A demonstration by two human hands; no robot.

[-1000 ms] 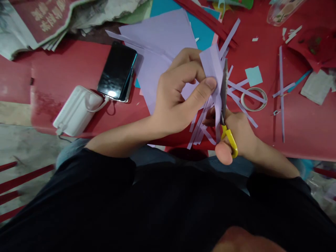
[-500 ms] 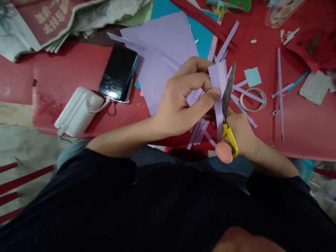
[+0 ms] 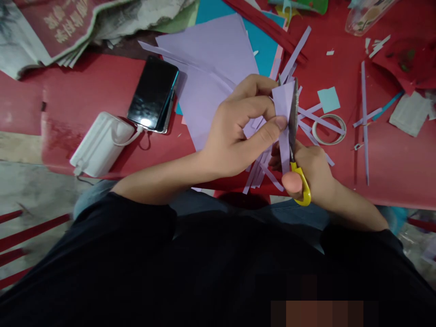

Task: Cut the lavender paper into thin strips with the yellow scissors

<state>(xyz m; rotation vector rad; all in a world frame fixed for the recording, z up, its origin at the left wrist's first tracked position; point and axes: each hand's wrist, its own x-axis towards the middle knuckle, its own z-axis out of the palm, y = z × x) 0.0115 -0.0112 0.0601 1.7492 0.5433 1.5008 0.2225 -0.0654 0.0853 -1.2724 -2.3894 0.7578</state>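
My left hand (image 3: 243,127) pinches a strip of purple paper (image 3: 282,102) between thumb and fingers, holding it upright above the table. In my right hand (image 3: 311,170) are yellow-handled scissors (image 3: 293,120), with the thumb through one loop. Their upper blade lies along the strip's right edge, close to my left thumb tip. Part of the lower blade is hidden behind the paper. Cut purple strips (image 3: 259,175) lie below and behind both hands. A large purple sheet (image 3: 211,54) rests on the table beyond my left hand.
A phone (image 3: 154,93) is cabled to a white power bank (image 3: 102,144) on the left. Right of the scissors lie a tape roll (image 3: 315,131), a light blue paper square (image 3: 329,100) and thin strips. Newspapers (image 3: 71,27) cover the back left of the red table (image 3: 402,168).
The scissors' upper blade has swung left against the strip, closing the blades. My right thumb has moved slightly up. My left hand has barely moved.
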